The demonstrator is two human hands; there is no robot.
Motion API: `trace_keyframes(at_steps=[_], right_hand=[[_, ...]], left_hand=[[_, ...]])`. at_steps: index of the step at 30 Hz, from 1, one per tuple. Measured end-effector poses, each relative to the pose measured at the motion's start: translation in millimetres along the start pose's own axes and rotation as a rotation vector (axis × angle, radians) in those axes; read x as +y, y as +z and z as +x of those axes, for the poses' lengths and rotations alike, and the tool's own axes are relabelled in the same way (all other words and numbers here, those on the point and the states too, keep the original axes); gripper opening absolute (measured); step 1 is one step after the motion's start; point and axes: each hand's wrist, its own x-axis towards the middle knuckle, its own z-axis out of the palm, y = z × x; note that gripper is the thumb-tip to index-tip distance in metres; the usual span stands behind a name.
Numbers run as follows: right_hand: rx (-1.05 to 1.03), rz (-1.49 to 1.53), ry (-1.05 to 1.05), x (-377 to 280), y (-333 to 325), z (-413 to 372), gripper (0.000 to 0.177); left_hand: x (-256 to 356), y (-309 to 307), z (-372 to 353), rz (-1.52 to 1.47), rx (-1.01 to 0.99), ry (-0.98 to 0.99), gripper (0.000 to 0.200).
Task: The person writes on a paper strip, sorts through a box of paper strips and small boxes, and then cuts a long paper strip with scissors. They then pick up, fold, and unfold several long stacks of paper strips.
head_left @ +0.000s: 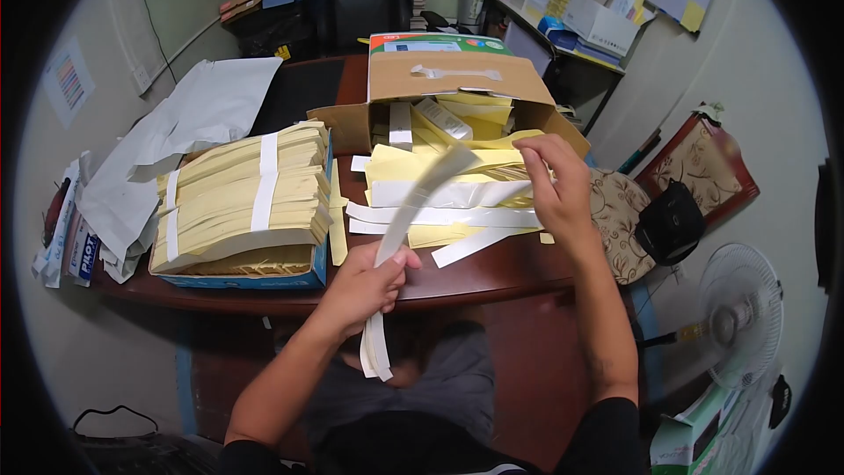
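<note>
My left hand point(365, 286) is closed around a small bundle of white paper strips point(413, 202). The strips stand up out of the fist, curve to the right at the top and blur there; their lower ends hang below it. Raised at the right, my right hand point(563, 180) has bent fingers with the thumb apart, and nothing shows in it. Behind it lies a loose pile of yellow and white paper strips point(448, 193), spilling from an open cardboard box point(475, 72) tipped toward me.
To the left, a blue carton point(255, 280) is packed with yellow strips under white bands. Crumpled white paper point(198, 110) lies beyond it on the dark wooden desk point(378, 295). A patterned chair point(620, 211) and a white fan point(738, 317) stand at the right.
</note>
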Motion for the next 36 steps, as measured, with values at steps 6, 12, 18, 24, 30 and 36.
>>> trace_keyframes(at_steps=[6, 12, 18, 24, 30, 36], right_hand=[[-0.399, -0.477, -0.101, 34, 42, 29, 0.03], [-0.331, -0.485, -0.276, 31, 39, 40, 0.019], [-0.391, -0.438, -0.451, -19, 54, -33, 0.023], [-0.289, -0.078, -0.179, -7, 41, -15, 0.017], [-0.509, -0.441, 0.28, 24, 28, 34, 0.028], [-0.365, -0.439, 0.166, 41, 29, 30, 0.029]], left_hand=[[-19, -14, -2, -0.459, -0.01, 0.015, 0.024], [-29, -30, 0, -0.601, -0.1, 0.09, 0.024], [-35, -28, 6, -0.708, -0.091, 0.146, 0.025], [-36, -26, 11, -0.604, 0.017, 0.129, 0.032], [-25, -13, 10, -0.562, 0.117, 0.074, 0.033], [-22, -7, 13, -0.474, 0.148, 0.034, 0.035]])
